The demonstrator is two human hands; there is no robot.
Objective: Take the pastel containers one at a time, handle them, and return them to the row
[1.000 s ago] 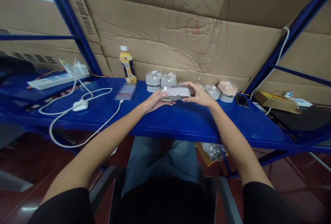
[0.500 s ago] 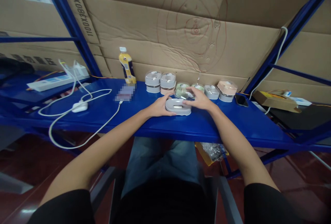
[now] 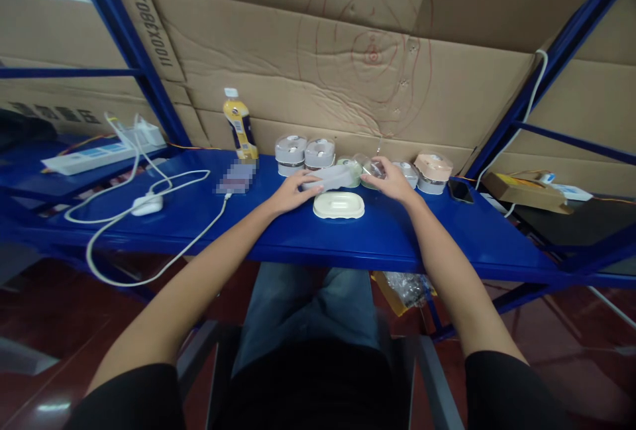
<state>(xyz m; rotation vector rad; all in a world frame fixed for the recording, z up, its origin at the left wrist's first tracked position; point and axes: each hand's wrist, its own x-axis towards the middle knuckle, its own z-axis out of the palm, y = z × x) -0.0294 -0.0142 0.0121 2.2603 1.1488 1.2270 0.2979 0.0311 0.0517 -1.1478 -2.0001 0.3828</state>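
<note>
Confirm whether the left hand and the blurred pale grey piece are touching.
Touching. The head view shows the left hand gripping the pale grey piece by its left end, thumb overlapping its near edge.

Blue tabletop (image 3: 392, 234), cream oblong piece (image 3: 338, 205), stacked containers (image 3: 291, 150), yellow bottle (image 3: 240, 126)

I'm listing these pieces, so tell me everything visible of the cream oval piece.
The cream oval piece looks like smooth plastic, with rounded ends, a wavy lower edge and a long oval feature in its centre; raised or sunken, I can't tell. It lies flat on the blue table, touching neither left hand nor right hand.
</note>
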